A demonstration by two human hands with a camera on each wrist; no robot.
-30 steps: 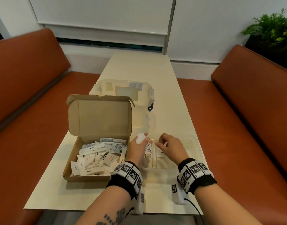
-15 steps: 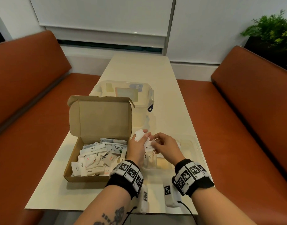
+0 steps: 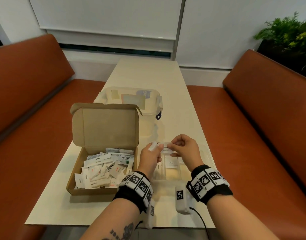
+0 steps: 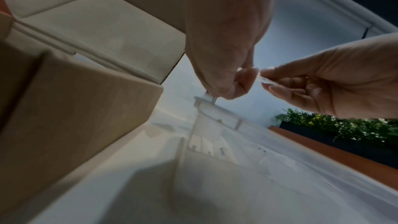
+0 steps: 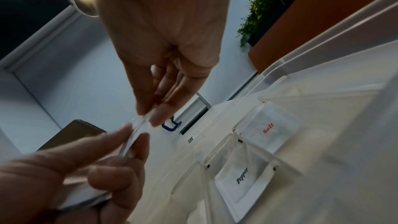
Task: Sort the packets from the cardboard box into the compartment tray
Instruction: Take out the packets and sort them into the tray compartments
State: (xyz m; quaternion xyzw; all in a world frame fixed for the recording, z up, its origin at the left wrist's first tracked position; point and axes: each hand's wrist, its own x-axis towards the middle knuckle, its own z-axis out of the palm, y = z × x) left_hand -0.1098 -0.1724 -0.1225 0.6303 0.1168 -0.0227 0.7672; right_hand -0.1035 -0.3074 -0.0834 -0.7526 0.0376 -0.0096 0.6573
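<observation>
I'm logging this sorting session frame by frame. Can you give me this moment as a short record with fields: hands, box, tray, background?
left hand: pinches white packets
right hand: pinches one end of a packet that the left hand also holds
cardboard box: lid open, many packets inside
compartment tray: clear, with Pepper label and Salt label
background: lidded clear plastic container behind box

A long cream worktop (image 3: pixel 148 75) runs away toward a white wall (image 3: pixel 235 32) with lowered white roller blinds (image 3: pixel 105 14). Rust-orange upholstered benches flank it, one on the left (image 3: pixel 27 101), one on the right (image 3: pixel 270 110). A leafy green plant (image 3: pixel 290 33) sits in a dark planter behind the right bench
</observation>
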